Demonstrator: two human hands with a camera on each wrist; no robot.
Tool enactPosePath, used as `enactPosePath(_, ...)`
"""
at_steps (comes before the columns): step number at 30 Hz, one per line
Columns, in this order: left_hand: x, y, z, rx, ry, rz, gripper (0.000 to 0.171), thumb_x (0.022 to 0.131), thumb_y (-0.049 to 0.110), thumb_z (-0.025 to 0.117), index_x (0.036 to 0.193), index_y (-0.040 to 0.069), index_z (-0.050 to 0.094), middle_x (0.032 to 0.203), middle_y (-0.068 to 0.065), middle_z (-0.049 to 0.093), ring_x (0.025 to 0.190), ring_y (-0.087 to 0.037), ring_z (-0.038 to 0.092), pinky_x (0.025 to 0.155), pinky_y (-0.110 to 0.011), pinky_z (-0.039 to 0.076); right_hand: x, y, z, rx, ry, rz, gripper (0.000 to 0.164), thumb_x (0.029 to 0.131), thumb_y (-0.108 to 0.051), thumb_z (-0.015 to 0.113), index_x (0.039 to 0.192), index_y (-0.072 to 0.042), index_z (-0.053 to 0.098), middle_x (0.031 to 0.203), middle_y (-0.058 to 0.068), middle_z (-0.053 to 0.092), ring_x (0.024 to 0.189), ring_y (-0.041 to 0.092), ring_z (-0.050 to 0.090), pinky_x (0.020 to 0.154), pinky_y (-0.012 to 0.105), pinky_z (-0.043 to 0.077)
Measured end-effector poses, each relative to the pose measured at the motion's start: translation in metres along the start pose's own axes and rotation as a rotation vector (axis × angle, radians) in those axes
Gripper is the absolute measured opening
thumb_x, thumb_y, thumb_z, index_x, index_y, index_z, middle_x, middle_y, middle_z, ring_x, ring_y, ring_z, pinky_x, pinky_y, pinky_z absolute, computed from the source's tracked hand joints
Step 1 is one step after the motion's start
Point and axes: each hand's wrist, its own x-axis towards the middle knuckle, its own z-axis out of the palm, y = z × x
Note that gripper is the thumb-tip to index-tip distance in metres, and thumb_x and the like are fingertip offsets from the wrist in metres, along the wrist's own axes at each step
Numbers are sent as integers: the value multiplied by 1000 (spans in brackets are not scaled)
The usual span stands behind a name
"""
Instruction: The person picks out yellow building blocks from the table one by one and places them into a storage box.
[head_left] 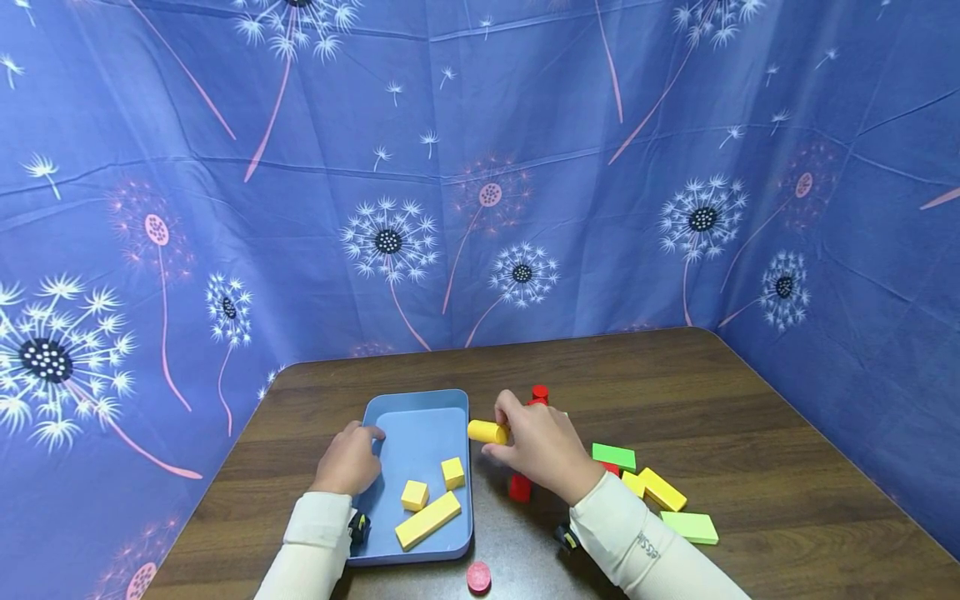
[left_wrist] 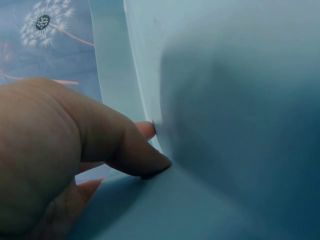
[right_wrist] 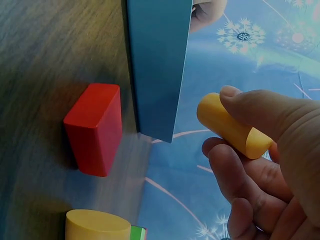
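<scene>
Between thumb and fingers, my right hand (head_left: pixel 542 440) pinches a yellow cylinder block (head_left: pixel 487 432), held just beyond the right wall of a blue tray (head_left: pixel 417 403). The right wrist view shows the cylinder (right_wrist: pixel 227 125) raised above the tabletop. My left hand (head_left: pixel 348 461) grips the tray's left wall, thumb (left_wrist: pixel 135 152) on the inside and other fingers outside. Inside the tray lie a yellow cube (head_left: pixel 415 496), a second yellow cube (head_left: pixel 453 473) and a long yellow block (head_left: pixel 428 521). Close under my right hand stands a red block (head_left: pixel 520 488).
Right of my right hand lie a green block (head_left: pixel 613 456), a long yellow block (head_left: pixel 663 490) and a light green block (head_left: pixel 690 527). A red cylinder (head_left: pixel 540 392) stands behind that hand. A red round piece (head_left: pixel 478 577) sits before the tray. A patterned blue cloth (head_left: pixel 600 250) hangs behind the table.
</scene>
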Motion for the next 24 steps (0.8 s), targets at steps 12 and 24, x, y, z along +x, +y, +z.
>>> enactPosePath(12, 0, 1, -1, 2, -4, 6, 38, 74, -1, 67, 112, 7, 68, 113, -17, 56, 92, -29, 55, 78, -58, 52, 0, -1, 4, -27, 42, -63, 47, 67, -59, 77, 84, -26, 47, 51, -17, 41, 42, 3, 36, 35, 24, 32)
enactPosePath(24, -2, 2, -2, -7, -5, -11, 38, 75, -1, 66, 112, 7, 67, 115, -17, 55, 95, -31, 55, 80, -58, 51, 0, -3, 6, -16, 27, -61, 46, 66, -57, 78, 81, -26, 47, 53, -18, 42, 42, 3, 36, 35, 24, 33)
